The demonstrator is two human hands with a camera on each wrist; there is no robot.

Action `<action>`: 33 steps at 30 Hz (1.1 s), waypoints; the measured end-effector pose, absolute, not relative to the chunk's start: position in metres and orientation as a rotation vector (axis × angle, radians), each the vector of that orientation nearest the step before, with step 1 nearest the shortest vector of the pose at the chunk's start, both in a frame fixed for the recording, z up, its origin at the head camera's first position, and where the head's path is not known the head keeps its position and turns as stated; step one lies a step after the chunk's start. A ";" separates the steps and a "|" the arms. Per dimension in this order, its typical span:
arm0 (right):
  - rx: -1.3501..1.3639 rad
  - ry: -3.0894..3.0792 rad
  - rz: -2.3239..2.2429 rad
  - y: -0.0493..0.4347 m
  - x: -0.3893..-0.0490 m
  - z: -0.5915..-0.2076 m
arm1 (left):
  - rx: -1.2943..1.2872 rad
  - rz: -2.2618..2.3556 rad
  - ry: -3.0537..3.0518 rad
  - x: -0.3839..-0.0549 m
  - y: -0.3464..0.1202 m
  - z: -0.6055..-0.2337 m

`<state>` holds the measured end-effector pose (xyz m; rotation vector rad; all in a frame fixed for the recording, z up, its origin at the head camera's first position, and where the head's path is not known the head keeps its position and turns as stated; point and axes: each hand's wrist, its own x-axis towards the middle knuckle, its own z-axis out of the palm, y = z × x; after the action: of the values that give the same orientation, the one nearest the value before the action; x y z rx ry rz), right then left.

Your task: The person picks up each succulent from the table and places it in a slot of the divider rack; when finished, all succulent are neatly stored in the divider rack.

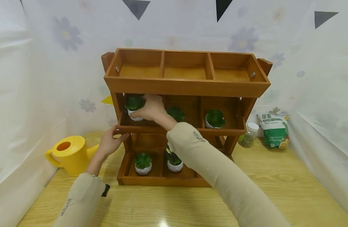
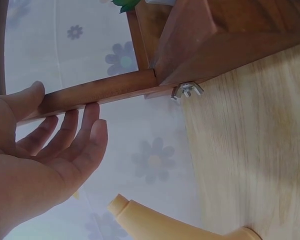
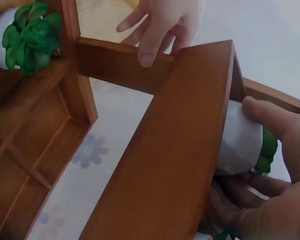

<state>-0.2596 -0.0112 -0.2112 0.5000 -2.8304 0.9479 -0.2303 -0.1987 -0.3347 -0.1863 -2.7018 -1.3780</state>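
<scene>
My right hand (image 1: 154, 108) grips a potted succulent (image 1: 134, 105) in the left compartment of the shelf's middle tier. In the right wrist view, thumb and fingers lie around its white pot (image 3: 237, 142), right behind the tier's front board. With thumb on one side and fingers on the other, my left hand (image 2: 55, 150) holds a side post (image 2: 105, 90) of the wooden plant shelf (image 1: 188, 88), just below the middle tier. Two more succulents sit on that tier, one (image 1: 176, 113) partly behind my right arm, the other (image 1: 215, 119) in the right compartment.
On the bottom tier stand a left potted plant (image 1: 143, 164) and a middle one (image 1: 174, 162), partly covered by my sleeve. A yellow watering can (image 1: 74, 154) is left of the shelf. A lidded jar (image 1: 248, 135) and a clipped green-white bag (image 1: 274, 130) stand right.
</scene>
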 end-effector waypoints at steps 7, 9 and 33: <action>0.631 -2.864 0.749 -0.016 -0.264 -0.209 | -0.174 -1.369 -2.694 -0.227 -0.199 -0.335; 0.645 -2.886 0.698 -0.016 -0.264 -0.208 | -0.173 -1.371 -2.692 -0.227 -0.199 -0.335; 0.918 -2.790 0.854 0.029 -0.239 -0.210 | -0.186 -1.314 -2.762 -0.231 -0.204 -0.335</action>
<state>-0.2390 0.0286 -0.2103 0.9179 -2.7903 0.8544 -0.2312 -0.2041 -0.3351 -0.1862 -2.7624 -1.3137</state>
